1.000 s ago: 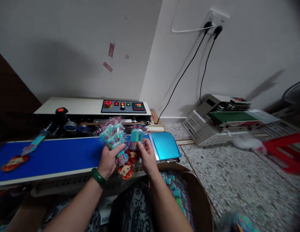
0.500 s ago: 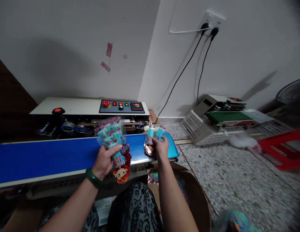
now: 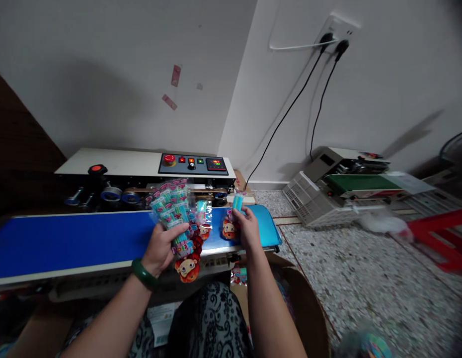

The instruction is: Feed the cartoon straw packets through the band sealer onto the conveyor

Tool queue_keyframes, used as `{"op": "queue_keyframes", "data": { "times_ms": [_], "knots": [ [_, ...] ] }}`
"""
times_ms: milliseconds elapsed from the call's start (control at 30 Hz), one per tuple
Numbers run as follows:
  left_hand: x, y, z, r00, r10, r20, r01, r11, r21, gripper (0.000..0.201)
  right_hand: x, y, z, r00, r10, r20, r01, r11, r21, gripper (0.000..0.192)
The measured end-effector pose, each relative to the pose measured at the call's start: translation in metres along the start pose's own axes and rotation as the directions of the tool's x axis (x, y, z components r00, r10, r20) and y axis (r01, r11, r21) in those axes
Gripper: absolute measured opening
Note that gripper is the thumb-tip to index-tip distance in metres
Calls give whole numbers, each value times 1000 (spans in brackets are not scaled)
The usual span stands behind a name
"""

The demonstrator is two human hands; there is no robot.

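Since half a second ago a packet [image 3: 203,224] has come to lie on the belt [image 3: 74,241] just left of the right hand [image 3: 247,229], and that hand, then holding two packets, now pinches one packet [image 3: 233,219] at the belt's right end, beside the teal plate [image 3: 266,228]. The left hand [image 3: 162,248] has barely shifted; its grip is clenched around a fanned bundle [image 3: 175,214] of the same packets, held above the belt's near edge, with cartoon-head cards hanging below the fingers. The right grip is closed on its single packet, thumb and fingers at the upper part, the card end touching the belt. These packets look light and thin: clear film over teal sticks, slippery and crinkly, so the fan could slide apart if the hold slackens; I judge the stiffer card end or the middle of the sticks the safest place to take hold. Behind the belt stands the sealer [image 3: 141,164] with its panel [image 3: 193,163]. A box [image 3: 309,308] sits at the person's right knee, its contents mostly hidden by the arm. What is printed on the packets is too small to read, and a blurred bag at the lower right edge is cut off.
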State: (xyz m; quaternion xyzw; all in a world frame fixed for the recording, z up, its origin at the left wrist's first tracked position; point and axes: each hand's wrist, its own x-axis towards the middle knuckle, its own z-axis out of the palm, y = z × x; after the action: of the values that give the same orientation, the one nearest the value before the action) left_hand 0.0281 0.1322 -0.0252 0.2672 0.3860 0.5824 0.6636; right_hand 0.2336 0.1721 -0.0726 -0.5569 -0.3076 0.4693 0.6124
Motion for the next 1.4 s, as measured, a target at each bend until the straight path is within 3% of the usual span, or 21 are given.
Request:
{"op": "queue_keyframes", "data": {
  "times_ms": [100, 200, 267, 467, 633, 800, 967, 1100, 1400],
  "knots": [
    [-2, 5, 1, 999, -11, 31, 11, 1000, -11, 44, -17, -7, -9, 991, -103, 82, 99, 994, 49, 30],
    [-5, 8, 3, 998, -39, 49, 40, 999, -14, 47, -24, -10, -19, 969, -246, 4, 245, 967, 66, 25],
    [-6, 7, 4, 998, -47, 42, 48, 999, -13, 48, -23, -10, -25, 960, -276, -41, 278, 959, 51, 24],
    [-6, 3, 4, 996, -70, 62, 70, 998, 5, 43, -25, -14, -20, 970, -244, 2, 244, 970, 10, 22],
    [-8, 8, 8, 988, -63, 140, 64, 998, 2, 35, -38, -19, -9, 963, -208, 170, 208, 978, 19, 20],
    [-13, 12, 9, 936, -148, 319, 147, 989, 26, 30, -61, -11, 8, 955, -76, 286, 90, 995, -35, 20],
    [-15, 6, 4, 895, -210, 394, 200, 978, 68, 35, -81, -10, 32, 919, -99, 380, 115, 993, -18, 13],
    [-15, 6, 2, 880, -239, 411, 224, 971, 85, 33, -80, -19, 44, 927, -173, 331, 177, 984, 19, 13],
    [-15, 3, -4, 876, -228, 425, 262, 965, -23, 29, -85, -35, 55, 960, -127, 250, 121, 992, 38, 21]
  ]
}}
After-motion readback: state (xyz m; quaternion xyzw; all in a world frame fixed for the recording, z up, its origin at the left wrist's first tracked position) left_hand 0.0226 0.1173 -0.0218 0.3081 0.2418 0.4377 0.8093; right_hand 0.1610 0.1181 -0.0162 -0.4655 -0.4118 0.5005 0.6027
